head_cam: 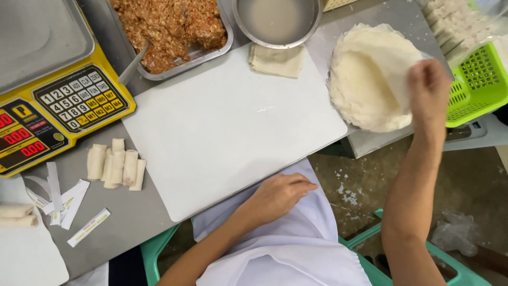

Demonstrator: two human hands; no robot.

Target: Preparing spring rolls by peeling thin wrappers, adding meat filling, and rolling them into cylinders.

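- The right hand [429, 87] reaches out over the stack of round wrappers [365, 79] at the far right of the worktop [132, 217]; its grip pinches the top sheet's right edge, though the fingertips are hard to make out.
- The left hand [278, 196] rests loosely curled and empty at the near edge of the white board [227, 127].
- The board lies left of the stack, nearer the left hand.

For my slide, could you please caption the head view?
Right hand lifts a wrapper off the round stack; left hand rests at the white board's near edge.
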